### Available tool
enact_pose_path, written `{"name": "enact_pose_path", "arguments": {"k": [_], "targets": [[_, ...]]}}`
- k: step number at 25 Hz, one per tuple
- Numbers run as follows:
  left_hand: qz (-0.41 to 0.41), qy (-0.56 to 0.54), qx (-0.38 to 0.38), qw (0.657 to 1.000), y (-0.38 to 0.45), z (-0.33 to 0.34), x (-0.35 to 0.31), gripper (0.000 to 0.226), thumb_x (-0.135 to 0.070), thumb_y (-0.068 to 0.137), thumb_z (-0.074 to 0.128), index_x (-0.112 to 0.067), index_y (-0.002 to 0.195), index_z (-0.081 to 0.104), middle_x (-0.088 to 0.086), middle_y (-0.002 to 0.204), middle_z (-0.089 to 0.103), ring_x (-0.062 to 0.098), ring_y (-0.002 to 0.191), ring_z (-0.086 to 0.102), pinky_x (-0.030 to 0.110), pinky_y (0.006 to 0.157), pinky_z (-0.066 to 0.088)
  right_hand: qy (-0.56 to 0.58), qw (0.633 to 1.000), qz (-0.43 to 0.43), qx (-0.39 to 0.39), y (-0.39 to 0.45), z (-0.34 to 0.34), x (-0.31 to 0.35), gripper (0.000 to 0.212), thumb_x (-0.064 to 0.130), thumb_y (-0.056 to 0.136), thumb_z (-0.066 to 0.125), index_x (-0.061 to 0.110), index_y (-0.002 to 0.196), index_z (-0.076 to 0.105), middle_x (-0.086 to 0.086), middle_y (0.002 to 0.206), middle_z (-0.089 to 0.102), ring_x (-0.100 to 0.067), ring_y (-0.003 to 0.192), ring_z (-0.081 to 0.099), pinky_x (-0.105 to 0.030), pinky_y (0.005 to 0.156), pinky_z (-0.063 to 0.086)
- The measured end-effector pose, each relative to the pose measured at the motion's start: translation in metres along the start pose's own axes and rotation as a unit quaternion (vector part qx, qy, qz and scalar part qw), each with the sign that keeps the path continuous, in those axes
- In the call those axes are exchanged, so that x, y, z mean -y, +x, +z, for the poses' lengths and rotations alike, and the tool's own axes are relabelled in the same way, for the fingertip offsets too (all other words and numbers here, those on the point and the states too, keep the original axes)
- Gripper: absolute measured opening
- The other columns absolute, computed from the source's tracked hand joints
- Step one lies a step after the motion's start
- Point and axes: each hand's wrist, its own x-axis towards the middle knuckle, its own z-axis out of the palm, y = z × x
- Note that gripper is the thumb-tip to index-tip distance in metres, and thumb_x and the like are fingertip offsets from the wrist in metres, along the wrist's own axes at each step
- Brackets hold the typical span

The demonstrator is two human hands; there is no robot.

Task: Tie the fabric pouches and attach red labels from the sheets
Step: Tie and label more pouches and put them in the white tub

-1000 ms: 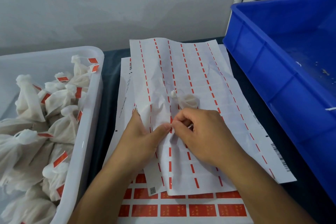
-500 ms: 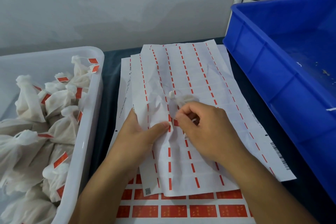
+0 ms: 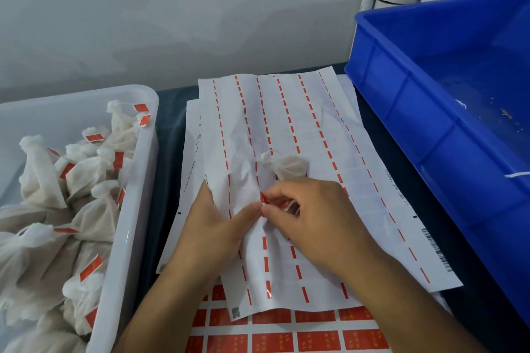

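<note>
Many labelled pouches (image 3: 86, 180) fill the white tub (image 3: 149, 169), while the left hand (image 3: 218, 226) pinches the sheet (image 3: 286, 123) and the right hand (image 3: 312, 218) pinches a red label (image 3: 262, 198) for the tied pouch (image 3: 291, 166).

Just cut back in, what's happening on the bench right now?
A person is working a red label off the crumpled top sheet. The left hand grips and holds up the sheet's edge while the right hand pinches at the label. One tied fabric pouch lies on the sheet just beyond the hands, with no label showing on it. The white bin on the left holds pouches already labelled; the blue crate sits right.
</note>
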Motion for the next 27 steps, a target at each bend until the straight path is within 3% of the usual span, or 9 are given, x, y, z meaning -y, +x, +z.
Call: {"name": "enact_pose_path", "arguments": {"k": [3,7,10,17,20,24,27], "targets": [[0.021,0.033,-0.006,0.999,0.000,0.001,-0.001,0.047,-0.039,0.082,0.081,-0.057,0.110,0.047,-0.032,0.089,0.070,0.003,0.072,0.075,0.020,0.048,0.056,0.009,1.000,-0.007,0.005,0.000,0.001,-0.002,0.026,0.052,0.095,0.064,0.038,0.115,0.074,0.018,0.105,0.074,-0.003,0.089,0.068,-0.004,0.080,0.044],[0.033,0.065,-0.016,0.997,0.000,0.004,0.000,0.052,-0.041,0.083,0.079,-0.049,0.124,0.049,-0.015,0.096,0.075,0.004,0.075,0.075,0.019,0.048,0.056,0.022,1.000,-0.007,0.006,0.001,0.001,-0.005,0.019,0.048,0.096,0.066,0.037,0.107,0.076,0.021,0.092,0.072,0.003,0.079,0.064,-0.003,0.070,0.041],[0.032,0.072,-0.031,0.996,0.000,0.006,0.001,0.060,-0.044,0.081,0.081,-0.046,0.130,0.046,-0.014,0.105,0.072,0.000,0.075,0.074,0.019,0.047,0.055,0.009,1.000,-0.001,-0.004,0.003,0.003,-0.007,0.014,0.045,0.098,0.064,0.037,0.104,0.074,0.025,0.085,0.062,0.005,0.073,0.060,-0.002,0.069,0.038],[0.024,0.059,-0.042,0.997,-0.002,0.004,0.000,0.072,-0.047,0.075,0.086,-0.050,0.133,0.043,-0.014,0.113,0.071,0.012,0.083,0.077,0.034,0.061,0.065,-0.019,1.000,-0.008,-0.020,0.004,0.006,-0.008,0.018,0.044,0.100,0.061,0.033,0.106,0.074,0.013,0.095,0.074,-0.004,0.078,0.066,-0.012,0.075,0.051],[0.003,0.050,-0.034,0.998,-0.001,0.004,0.001,0.073,-0.046,0.077,0.085,-0.048,0.136,0.043,-0.010,0.115,0.072,0.020,0.086,0.078,0.044,0.068,0.066,-0.029,0.999,-0.013,-0.026,0.004,0.008,-0.008,0.019,0.043,0.100,0.061,0.030,0.106,0.074,0.010,0.096,0.075,-0.006,0.077,0.065,-0.009,0.072,0.046],[-0.009,0.008,-0.019,1.000,-0.001,-0.001,-0.001,0.067,-0.039,0.077,0.087,-0.051,0.131,0.050,-0.015,0.113,0.074,0.018,0.090,0.078,0.045,0.074,0.065,-0.023,0.999,-0.007,-0.031,0.004,0.002,-0.008,0.018,0.043,0.101,0.060,0.032,0.106,0.074,0.013,0.095,0.075,-0.004,0.076,0.065,-0.006,0.072,0.045],[-0.036,-0.017,-0.010,0.999,-0.002,-0.003,-0.003,0.065,-0.038,0.075,0.088,-0.051,0.127,0.051,-0.014,0.109,0.075,0.020,0.085,0.078,0.047,0.069,0.065,0.006,1.000,0.008,-0.023,0.002,-0.003,-0.009,0.018,0.047,0.099,0.061,0.037,0.109,0.073,0.020,0.098,0.072,0.004,0.076,0.061,-0.001,0.070,0.041]]}}
